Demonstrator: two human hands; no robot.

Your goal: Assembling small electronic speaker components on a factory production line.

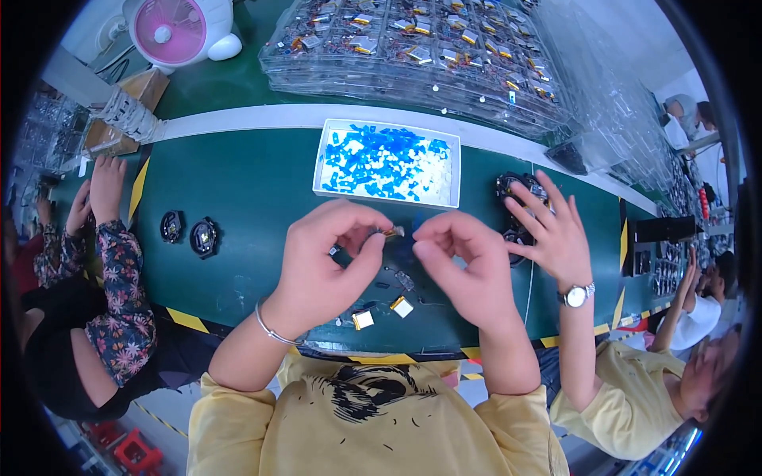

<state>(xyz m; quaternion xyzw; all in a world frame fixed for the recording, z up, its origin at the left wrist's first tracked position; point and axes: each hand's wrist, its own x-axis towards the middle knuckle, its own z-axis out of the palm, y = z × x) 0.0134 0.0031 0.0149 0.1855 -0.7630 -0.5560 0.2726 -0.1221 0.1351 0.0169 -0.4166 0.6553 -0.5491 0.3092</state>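
Observation:
In front of the white tray, my left hand [333, 250] pinches a small electronic part [393, 232] whose pale metallic end sticks out past the fingertips. Its rest is hidden in my grip. Close by on the right, my right hand [470, 266] has thumb and forefinger pressed together; whatever they pinch is too small to make out. The fingertips of both hands are a short gap apart. Below them on the green table lie a silver battery cell [363, 319], another battery cell [402, 306] and a small part with thin wires [405, 279].
A white tray [321, 170] holds many blue film pieces [381, 155]. Black round watch-like cases [204, 237] lie left. A co-worker's hand [556, 230] spreads over similar cases [516, 186] at right. Clear plastic trays [349, 79] of batteries are stacked behind; a pink-white fan [171, 32] stands far left.

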